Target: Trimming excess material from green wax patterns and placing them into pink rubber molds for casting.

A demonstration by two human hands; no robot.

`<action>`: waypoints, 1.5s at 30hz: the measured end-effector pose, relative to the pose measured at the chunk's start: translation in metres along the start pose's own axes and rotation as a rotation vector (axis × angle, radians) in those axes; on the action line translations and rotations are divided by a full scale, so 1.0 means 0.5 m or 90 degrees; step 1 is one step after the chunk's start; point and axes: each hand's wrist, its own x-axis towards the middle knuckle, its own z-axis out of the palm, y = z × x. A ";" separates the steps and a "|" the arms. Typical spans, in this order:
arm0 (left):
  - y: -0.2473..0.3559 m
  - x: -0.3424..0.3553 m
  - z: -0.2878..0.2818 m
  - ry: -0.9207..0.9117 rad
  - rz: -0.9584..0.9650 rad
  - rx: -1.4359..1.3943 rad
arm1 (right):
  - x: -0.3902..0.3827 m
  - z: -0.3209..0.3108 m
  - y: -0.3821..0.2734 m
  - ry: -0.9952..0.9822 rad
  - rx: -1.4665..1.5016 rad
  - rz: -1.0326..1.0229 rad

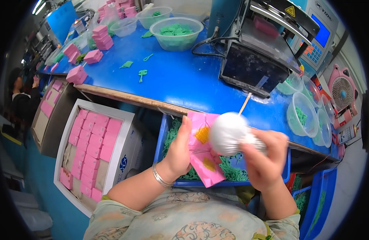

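Observation:
My left hand (177, 157) grips a pink two-part block (210, 173), spread like an open book, with a yellow patterned patch on each of its two faces. In my right hand (267, 159), slightly smeared by motion, is a round white cloth pouch (228, 135) with a gathered neck, its ball end in front of the block's right edge. Behind the pouch a thin wooden stick (245, 104) points toward the machine. Below both hands stands a blue tray (287, 170) with tangled green strands (232, 172) in it.
A black press-like machine (252, 64) stands on the blue table (184, 84). Bowls (176, 42) with green pieces line the back and right. Small green pieces (142, 75) lie mid-table. Lower left, a white-rimmed box (58, 160) holds pink blocks. Another person (24, 96) is far left.

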 end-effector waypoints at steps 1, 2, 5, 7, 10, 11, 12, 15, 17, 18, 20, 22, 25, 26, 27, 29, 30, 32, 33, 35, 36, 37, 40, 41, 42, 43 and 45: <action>-0.001 -0.013 -0.010 -0.023 -0.016 0.021 | -0.012 -0.013 0.000 0.097 0.020 0.023; -0.001 -0.019 -0.011 -0.020 -0.017 0.020 | -0.026 -0.021 -0.006 0.193 0.041 0.046; 0.012 -0.017 0.008 -0.003 0.085 0.144 | -0.046 -0.019 -0.051 0.055 0.126 0.045; 0.034 -0.007 -0.014 -0.085 0.296 0.456 | -0.037 -0.020 -0.056 -0.165 0.258 0.103; 0.035 -0.029 -0.008 -0.046 0.213 0.472 | -0.061 -0.053 -0.028 0.042 0.209 0.215; 0.031 -0.033 -0.005 -0.002 0.220 0.469 | -0.074 -0.057 -0.038 0.191 0.266 0.293; 0.030 -0.036 0.000 0.042 0.227 0.466 | -0.073 -0.041 -0.077 0.399 0.358 0.376; 0.045 -0.007 0.007 -0.113 0.449 0.728 | -0.054 -0.044 -0.067 -0.155 0.204 0.093; 0.039 0.009 -0.020 -0.212 0.608 0.862 | -0.081 -0.023 -0.036 -0.106 0.235 0.164; 0.038 0.009 -0.027 -0.177 0.511 0.767 | -0.078 -0.025 -0.011 -0.056 0.213 0.191; 0.026 -0.019 -0.003 -0.008 0.275 0.527 | -0.077 -0.044 0.016 0.030 0.030 0.231; 0.021 -0.019 -0.003 -0.043 0.207 0.366 | -0.059 -0.041 0.049 -0.003 -0.082 0.305; -0.018 -0.016 0.009 -0.017 0.079 0.053 | -0.034 -0.030 0.041 -0.040 -0.182 0.201; -0.024 -0.014 0.012 -0.104 0.026 -0.015 | -0.027 -0.037 0.020 -0.043 -0.076 0.159; -0.027 -0.015 0.013 -0.190 -0.027 -0.084 | -0.031 -0.031 0.012 -0.061 0.114 0.124; -0.028 -0.029 0.020 -0.210 -0.105 -0.133 | -0.029 -0.021 0.001 -0.098 0.384 0.157; -0.028 -0.035 0.023 -0.228 -0.180 -0.182 | -0.033 -0.012 0.003 -0.097 0.500 0.166; -0.033 -0.034 0.028 -0.203 -0.175 -0.044 | -0.036 -0.008 -0.005 -0.074 0.572 0.227; -0.043 -0.035 0.035 -0.147 -0.118 0.053 | -0.045 -0.001 -0.003 -0.059 0.592 0.269; -0.047 -0.034 0.021 -0.129 0.013 0.204 | -0.050 0.006 -0.013 0.012 0.676 0.382; -0.038 -0.038 0.021 -0.129 0.013 0.205 | -0.051 0.003 -0.012 0.012 0.677 0.381; -0.027 -0.042 0.025 -0.154 0.086 0.310 | -0.052 -0.003 -0.006 -0.013 0.620 0.347; 0.017 -0.055 0.037 -0.152 0.138 0.519 | -0.061 -0.014 -0.002 -0.069 0.566 0.314; 0.019 -0.059 0.037 -0.172 0.162 0.544 | -0.066 -0.014 0.001 -0.101 0.643 0.316; 0.021 -0.063 0.037 -0.192 0.186 0.568 | -0.070 -0.012 0.003 -0.133 0.720 0.317; 0.022 -0.061 0.044 -0.198 0.185 0.555 | -0.078 -0.008 0.006 -0.139 0.814 0.344; 0.021 -0.059 0.043 -0.216 0.193 0.560 | -0.088 0.009 0.012 -0.142 0.924 0.362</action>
